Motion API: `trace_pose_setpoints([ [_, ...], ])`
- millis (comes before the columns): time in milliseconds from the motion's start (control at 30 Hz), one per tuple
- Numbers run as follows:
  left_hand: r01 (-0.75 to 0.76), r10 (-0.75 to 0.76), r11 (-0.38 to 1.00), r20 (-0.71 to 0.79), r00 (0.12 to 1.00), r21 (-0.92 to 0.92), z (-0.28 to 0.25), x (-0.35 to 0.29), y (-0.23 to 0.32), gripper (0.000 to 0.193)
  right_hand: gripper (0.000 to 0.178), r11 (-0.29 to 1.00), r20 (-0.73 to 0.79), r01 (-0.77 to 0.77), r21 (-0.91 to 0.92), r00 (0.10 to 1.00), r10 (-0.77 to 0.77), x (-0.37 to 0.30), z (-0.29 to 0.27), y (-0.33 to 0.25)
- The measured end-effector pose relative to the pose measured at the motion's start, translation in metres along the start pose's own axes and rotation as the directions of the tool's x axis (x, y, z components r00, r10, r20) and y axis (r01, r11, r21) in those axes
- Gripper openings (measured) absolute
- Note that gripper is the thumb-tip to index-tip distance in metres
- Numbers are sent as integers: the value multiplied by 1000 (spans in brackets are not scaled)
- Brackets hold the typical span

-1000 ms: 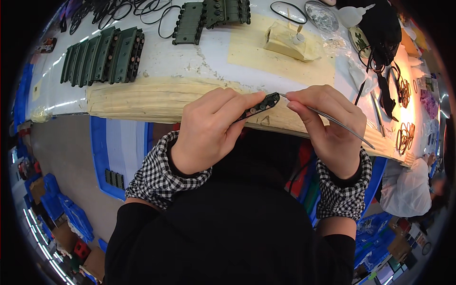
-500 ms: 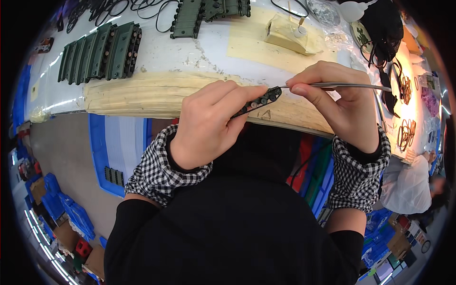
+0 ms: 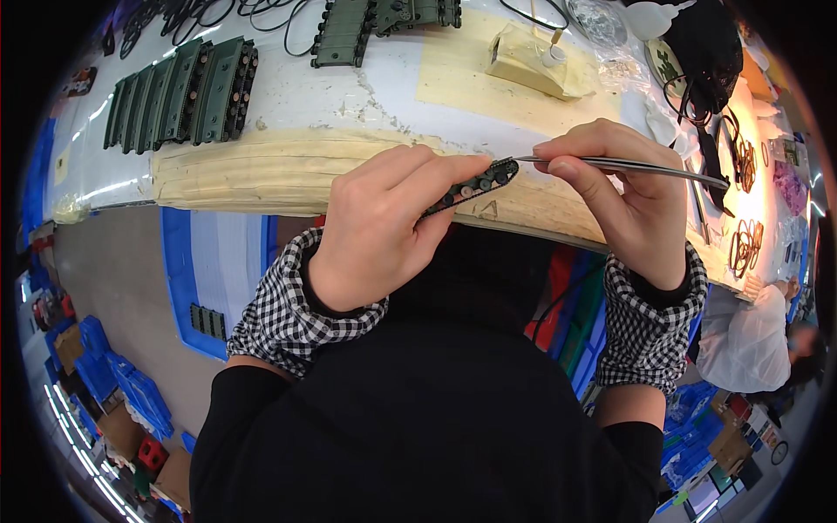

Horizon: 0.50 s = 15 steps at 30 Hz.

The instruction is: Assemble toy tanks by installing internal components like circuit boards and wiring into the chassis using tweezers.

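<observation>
My left hand point(image 3: 384, 222) is closed around a dark green model tank chassis point(image 3: 481, 186) with road wheels and a black track along its side. Most of that part is hidden under the fingers; its wheeled end sticks out to the right. Between thumb and fingers, my right hand point(image 3: 623, 187) pinches a pair of metal tweezers point(image 3: 649, 166). Their tips lie close to the top of the chassis end; whether they touch it I cannot tell. Both hands are over the table's front edge.
Several green chassis parts point(image 3: 183, 91) stand in a row at the left, with more point(image 3: 340, 35) at the back. A taped block point(image 3: 536, 65) holds a small white cup point(image 3: 553, 56). Black track bands point(image 3: 196, 13) lie at the far left. A blue bin point(image 3: 179, 279) sits below the table.
The right hand has shifted slightly, and the tweezers' back end has tipped lower and farther right. The left hand still holds the chassis in nearly the same place.
</observation>
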<state>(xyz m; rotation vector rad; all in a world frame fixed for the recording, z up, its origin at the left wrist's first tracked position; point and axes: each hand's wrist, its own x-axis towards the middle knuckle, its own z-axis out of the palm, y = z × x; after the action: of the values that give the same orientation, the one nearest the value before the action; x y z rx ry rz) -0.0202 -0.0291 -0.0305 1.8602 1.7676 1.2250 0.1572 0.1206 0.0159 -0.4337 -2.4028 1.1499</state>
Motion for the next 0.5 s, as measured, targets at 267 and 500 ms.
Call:
trace_pose_setpoints([
  [267, 8, -8, 1000, 5, 1000, -3, 0, 0, 0, 37, 8, 1000, 16, 22, 6, 1000, -22, 1, -1, 0],
  [500, 0, 0, 1000, -11, 1000, 8, 2, 0, -2, 41, 7, 999, 32, 21, -38, 999, -20, 3, 1, -5],
])
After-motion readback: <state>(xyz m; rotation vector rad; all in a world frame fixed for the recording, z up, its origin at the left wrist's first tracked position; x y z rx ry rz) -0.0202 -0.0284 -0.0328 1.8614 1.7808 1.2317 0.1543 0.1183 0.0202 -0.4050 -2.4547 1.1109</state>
